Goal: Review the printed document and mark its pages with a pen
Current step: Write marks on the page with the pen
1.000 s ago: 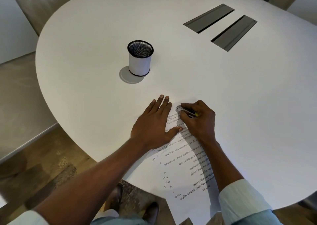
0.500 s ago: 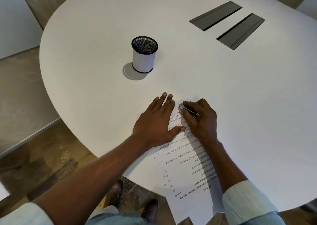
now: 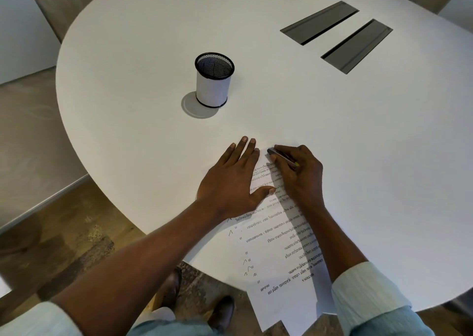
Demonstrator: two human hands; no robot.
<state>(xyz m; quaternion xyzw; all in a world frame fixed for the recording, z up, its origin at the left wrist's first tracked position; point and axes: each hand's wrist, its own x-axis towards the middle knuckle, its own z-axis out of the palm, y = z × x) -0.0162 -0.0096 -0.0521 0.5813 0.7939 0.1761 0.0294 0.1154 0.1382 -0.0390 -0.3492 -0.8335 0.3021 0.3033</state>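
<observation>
Resting on one table: two hands, one document, one pen, one cup.

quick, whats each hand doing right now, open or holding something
Left hand: open, flat on the printed document, holding nothing.
Right hand: closed around the pen, tip at the far end of the page.

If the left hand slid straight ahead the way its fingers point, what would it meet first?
Probably nothing: the left hand points up and slightly right across the bare white table. The mesh pen cup sits left of that line, though depth is uncertain.
</observation>
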